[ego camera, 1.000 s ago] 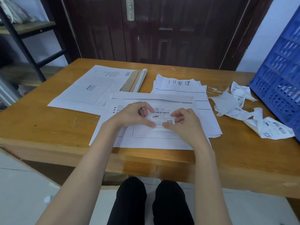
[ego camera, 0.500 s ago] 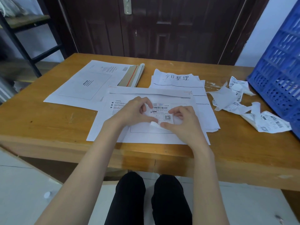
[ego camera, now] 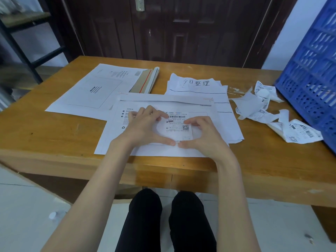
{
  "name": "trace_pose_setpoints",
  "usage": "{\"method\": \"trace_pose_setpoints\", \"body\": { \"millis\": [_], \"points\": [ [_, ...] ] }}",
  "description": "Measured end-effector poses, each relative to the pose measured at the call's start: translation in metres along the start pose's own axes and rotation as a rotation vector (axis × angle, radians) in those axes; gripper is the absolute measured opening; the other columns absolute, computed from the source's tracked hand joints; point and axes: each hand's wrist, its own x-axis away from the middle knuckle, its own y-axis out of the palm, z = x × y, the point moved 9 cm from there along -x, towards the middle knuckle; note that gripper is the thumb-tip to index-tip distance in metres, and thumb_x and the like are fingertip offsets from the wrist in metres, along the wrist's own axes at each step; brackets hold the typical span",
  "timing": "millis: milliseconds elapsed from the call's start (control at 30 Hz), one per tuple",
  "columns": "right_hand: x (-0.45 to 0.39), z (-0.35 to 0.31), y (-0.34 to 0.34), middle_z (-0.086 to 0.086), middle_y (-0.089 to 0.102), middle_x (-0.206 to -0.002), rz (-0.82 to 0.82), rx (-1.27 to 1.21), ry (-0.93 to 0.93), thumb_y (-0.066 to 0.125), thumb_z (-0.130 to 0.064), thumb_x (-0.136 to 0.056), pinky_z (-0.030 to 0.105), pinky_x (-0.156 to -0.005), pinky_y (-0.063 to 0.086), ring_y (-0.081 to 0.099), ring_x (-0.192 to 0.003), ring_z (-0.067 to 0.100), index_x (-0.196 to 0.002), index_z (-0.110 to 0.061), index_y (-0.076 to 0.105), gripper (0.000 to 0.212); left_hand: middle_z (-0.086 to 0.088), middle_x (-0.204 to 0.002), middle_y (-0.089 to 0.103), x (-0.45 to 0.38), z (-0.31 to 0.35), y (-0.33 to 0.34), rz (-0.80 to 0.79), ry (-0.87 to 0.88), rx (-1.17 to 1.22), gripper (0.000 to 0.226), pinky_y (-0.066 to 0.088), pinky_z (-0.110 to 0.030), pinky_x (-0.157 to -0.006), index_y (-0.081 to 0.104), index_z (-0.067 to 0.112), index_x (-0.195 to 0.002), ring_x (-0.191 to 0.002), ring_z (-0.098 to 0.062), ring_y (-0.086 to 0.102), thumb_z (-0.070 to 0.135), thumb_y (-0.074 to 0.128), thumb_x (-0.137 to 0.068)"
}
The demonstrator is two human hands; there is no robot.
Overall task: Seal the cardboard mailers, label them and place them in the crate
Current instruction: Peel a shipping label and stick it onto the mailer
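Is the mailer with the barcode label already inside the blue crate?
No, the mailer lies flat on the table under both hands, while the blue crate stands apart at the right.

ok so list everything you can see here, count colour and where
mailer: 1, white, table front centre, under both hands
shipping label: 1, white with barcode, on that mailer
mailer stack: several, white and brown, back left of table
paper sheets: a few, white, handwritten heading, back centre
label backing scraps: several, white, crumpled, right of table
crate: 1, blue, right edge
table: 1, wooden
door: 1, dark brown, behind table
shelf frame: 1, black, far left
left hand: fingers press label
right hand: fingers press label
legs: 2, black, under table
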Motion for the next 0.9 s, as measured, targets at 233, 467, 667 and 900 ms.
{"method": "trace_pose_setpoints", "body": {
  "millis": [233,467,667,900],
  "points": [
    [-0.001,0.001,-0.003,-0.002,0.038,-0.129,-0.144,-0.103,0.055,0.074,0.007,-0.071,0.022,-0.092,0.039,0.039,-0.118,0.003,-0.113,-0.029,0.048,0.061,0.018,-0.107,0.042,0.004,-0.004,0.000,0.052,-0.013,0.045,0.113,0.011,-0.022,-0.081,0.042,0.038,-0.130,-0.104,-0.002,0.036,0.089,0.051,-0.030],
    [-0.003,0.003,-0.006,-0.002,0.039,-0.130,-0.185,-0.138,0.056,0.066,0.015,-0.072,0.025,-0.084,0.048,0.039,-0.125,0.005,-0.110,-0.030,0.045,0.062,0.013,-0.114,0.041,0.007,-0.008,0.004,-0.075,-0.022,0.177,0.116,0.021,-0.027,-0.102,0.031,0.037,-0.138,-0.108,-0.006,0.036,0.080,0.060,-0.035],
    [0.000,0.010,-0.036,-0.012,0.057,-0.122,0.063,-0.355,0.080,0.054,0.004,-0.089,0.014,-0.081,0.043,0.058,-0.110,-0.004,-0.116,-0.017,0.055,0.034,0.016,-0.126,0.053,0.017,-0.021,-0.020,-0.029,-0.040,0.620,0.064,0.037,-0.018,-0.094,0.046,0.037,-0.129,-0.120,-0.001,0.046,0.030,0.079,-0.074],
    [0.006,0.029,-0.076,0.001,0.053,-0.120,0.478,0.071,0.167,0.072,-0.035,-0.080,0.035,-0.093,0.047,0.052,-0.113,0.020,-0.112,-0.016,0.060,0.039,-0.019,-0.131,0.039,0.043,-0.094,-0.068,0.487,-0.588,0.087,0.058,0.034,-0.041,-0.098,0.047,0.005,-0.126,-0.122,-0.035,0.035,0.037,0.069,-0.083]
  ]
}}
